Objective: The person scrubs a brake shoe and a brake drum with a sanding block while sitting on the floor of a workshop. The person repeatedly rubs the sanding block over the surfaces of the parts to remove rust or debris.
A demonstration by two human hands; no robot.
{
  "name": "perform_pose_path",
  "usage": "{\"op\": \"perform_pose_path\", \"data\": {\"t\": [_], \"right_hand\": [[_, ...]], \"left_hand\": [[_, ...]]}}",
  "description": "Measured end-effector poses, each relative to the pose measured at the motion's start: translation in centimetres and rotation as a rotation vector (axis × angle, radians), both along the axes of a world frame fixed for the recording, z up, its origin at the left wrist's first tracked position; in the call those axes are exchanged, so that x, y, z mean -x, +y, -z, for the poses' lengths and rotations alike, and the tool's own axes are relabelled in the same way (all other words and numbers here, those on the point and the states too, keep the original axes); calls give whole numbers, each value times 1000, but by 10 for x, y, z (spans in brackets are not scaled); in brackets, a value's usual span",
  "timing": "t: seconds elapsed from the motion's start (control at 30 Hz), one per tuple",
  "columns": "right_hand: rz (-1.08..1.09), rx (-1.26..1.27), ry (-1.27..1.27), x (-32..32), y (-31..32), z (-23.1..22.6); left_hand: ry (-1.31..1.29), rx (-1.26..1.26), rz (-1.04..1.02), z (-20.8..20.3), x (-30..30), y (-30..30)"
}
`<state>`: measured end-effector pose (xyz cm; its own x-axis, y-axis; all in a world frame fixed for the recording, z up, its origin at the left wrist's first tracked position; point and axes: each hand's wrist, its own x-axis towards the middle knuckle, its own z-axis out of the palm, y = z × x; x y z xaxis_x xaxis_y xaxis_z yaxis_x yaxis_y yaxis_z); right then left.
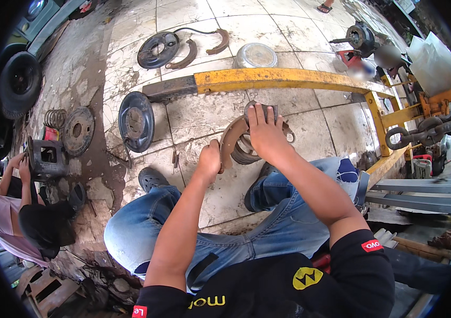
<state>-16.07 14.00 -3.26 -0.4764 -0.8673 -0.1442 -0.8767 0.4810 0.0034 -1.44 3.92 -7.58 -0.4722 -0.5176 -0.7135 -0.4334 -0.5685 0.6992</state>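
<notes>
A curved, rust-brown brake shoe [230, 139] is tilted up off the tiles between my hands. My left hand [211, 158] is closed around its lower end. Over the upper end lies my right hand [268, 134], fingers stretched across a dark, sandpaper-like sheet [272, 109] and pressing it against the shoe; the thumb is hidden. Under and beside my right hand rest more dark curved parts [245, 157], partly covered, so I cannot tell their kind.
A yellow metal frame [278, 78] crosses beyond my hands. Backing plates [157, 50] [136, 122], loose brake shoes [184, 57] and a silver basin [257, 55] lie around it. A heavy chain [431, 130] hangs right. At left, a co-worker's hands [23, 165] touch a dark metal housing [49, 159].
</notes>
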Motion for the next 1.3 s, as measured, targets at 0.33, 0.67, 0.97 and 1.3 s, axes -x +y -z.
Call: {"op": "perform_pose_path", "data": {"t": [0.33, 0.67, 0.97, 1.3], "right_hand": [[-57, -18, 115, 1, 3, 5], [-182, 13, -139, 15, 1, -9], [22, 182, -220, 16, -6, 13], [118, 142, -189, 8, -6, 6]], "left_hand": [[20, 3, 9, 6, 1, 0], [57, -56, -5, 6, -1, -14], [67, -49, -16, -16, 3, -3], [72, -39, -82, -5, 2, -1]]}}
